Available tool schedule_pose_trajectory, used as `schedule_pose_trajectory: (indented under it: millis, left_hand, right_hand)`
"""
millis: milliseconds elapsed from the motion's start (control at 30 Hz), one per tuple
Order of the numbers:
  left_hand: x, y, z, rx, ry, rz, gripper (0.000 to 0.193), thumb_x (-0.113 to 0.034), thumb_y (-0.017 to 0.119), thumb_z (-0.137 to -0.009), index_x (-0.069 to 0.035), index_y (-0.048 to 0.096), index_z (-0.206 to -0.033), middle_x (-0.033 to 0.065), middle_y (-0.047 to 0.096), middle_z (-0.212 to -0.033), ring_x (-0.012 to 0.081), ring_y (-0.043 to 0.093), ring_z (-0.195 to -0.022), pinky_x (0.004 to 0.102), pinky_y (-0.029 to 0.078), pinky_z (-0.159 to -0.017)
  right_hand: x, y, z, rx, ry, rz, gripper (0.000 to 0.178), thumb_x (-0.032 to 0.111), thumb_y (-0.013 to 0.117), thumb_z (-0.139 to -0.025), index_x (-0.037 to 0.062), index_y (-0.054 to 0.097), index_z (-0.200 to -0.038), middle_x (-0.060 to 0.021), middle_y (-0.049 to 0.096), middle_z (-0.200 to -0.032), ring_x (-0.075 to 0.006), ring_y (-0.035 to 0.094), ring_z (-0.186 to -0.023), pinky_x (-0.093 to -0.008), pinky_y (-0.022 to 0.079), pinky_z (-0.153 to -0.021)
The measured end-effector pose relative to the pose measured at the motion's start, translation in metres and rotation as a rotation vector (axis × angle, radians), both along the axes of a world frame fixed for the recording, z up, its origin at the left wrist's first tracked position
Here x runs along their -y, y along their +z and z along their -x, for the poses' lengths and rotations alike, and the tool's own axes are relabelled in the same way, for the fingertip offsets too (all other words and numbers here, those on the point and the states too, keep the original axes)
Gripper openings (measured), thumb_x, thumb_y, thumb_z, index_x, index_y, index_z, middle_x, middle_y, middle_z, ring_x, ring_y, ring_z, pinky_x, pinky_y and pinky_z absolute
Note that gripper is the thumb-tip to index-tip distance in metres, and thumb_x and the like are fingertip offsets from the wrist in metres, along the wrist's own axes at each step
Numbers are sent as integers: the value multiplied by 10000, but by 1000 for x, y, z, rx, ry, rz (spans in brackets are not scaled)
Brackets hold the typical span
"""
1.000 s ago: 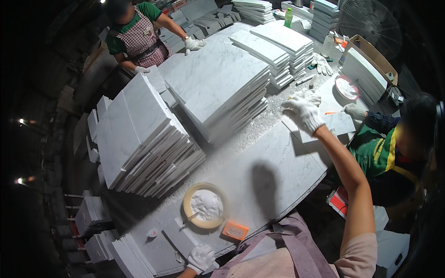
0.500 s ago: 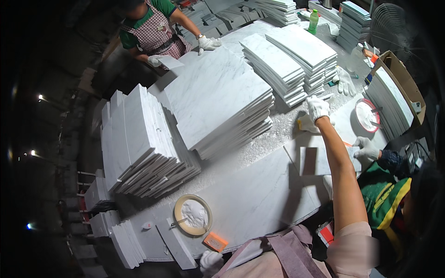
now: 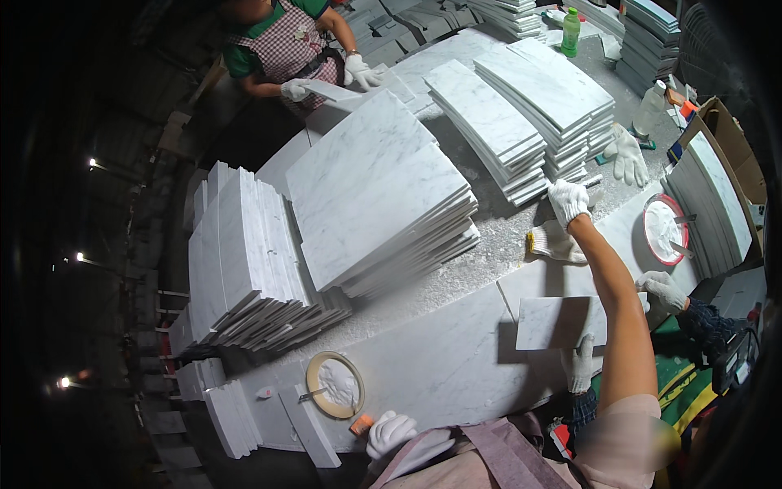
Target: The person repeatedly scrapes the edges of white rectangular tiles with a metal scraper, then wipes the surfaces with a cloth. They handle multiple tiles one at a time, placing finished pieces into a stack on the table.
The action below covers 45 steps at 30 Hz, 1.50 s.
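Observation:
My left hand [image 3: 392,433], in a white knit glove, is at the near edge of the table. Its curled fingers cover most of a small orange block [image 3: 360,425]. Beside it stands a cream bowl [image 3: 313,373] of white powder with a spatula. My right arm stretches across to the far right. That gloved hand [image 3: 568,201] is closed beside a stack of marble slabs [image 3: 489,114]; a thin grey strip [image 3: 591,180] shows at its fingertips, and I cannot tell whether it is held. A loose glove with a yellow cuff [image 3: 558,244] lies just below it.
A co-worker's gloved hands [image 3: 580,364] hold a marble piece [image 3: 542,322] beneath my right forearm. Across the table another person [image 3: 281,49] holds a slab. Large slab stacks [image 3: 375,179] fill the middle. A red-rimmed bowl [image 3: 684,236] and cardboard box [image 3: 737,155] stand right.
My left hand has come up from the table edge onto the orange block. The right hand stays near the slab stack. The co-worker's marble piece has shifted, and a second gloved hand shows.

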<state>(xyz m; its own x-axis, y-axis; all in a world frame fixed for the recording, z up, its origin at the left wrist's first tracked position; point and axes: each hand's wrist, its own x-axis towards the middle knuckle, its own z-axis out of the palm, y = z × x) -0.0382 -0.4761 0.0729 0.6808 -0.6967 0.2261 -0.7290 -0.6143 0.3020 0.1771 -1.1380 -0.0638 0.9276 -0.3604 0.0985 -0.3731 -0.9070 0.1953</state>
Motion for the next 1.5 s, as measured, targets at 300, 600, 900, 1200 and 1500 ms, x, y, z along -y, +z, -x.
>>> schedule_pose_trajectory:
  millis: [300,600,900,1200,1500]
  left_hand:
    - [90,29,-28,2,-89,191,298,-185,806,-751,-104,778,-1036,68,738,-1076,334,710,-1038,495,556,-988]
    - [185,64,-86,-181,234,328,667,-293,884,-893,-13,606,-1431,156,721,-1240,371,679,-1161,477,537,-1017]
    - [215,69,-78,-1406,396,761,273,-92,584,-1096,52,507,-1315,56,569,-870,136,542,-741,327,499,-691]
    - [163,42,-40,-1387,773,512,537,-107,633,-997,150,419,-1417,98,629,-820,132,550,-691,304,454,-642]
    - [158,31,-36,-1298,999,321,550,-183,667,-967,89,497,-1413,94,689,-856,157,633,-752,327,514,-723]
  right_hand:
    - [-37,81,17,219,128,-138,80,165,632,-972,123,667,-1030,-94,718,-878,-297,768,-781,-437,601,-638]
    - [-176,272,82,-33,569,-1523,249,239,751,-951,103,691,-1151,-98,794,-1023,-230,772,-896,-368,614,-786]
    - [-123,243,71,450,568,-1398,373,330,718,-1014,93,693,-1301,-136,696,-1321,-254,708,-1183,-384,588,-1022]
    - [160,48,38,486,-501,-501,521,316,629,-1007,163,605,-1504,-181,680,-1407,-355,654,-1273,-447,500,-1118]
    - [221,17,13,241,-634,-550,542,269,517,-1069,273,497,-1611,-112,479,-1650,-340,427,-1534,-427,351,-1272]
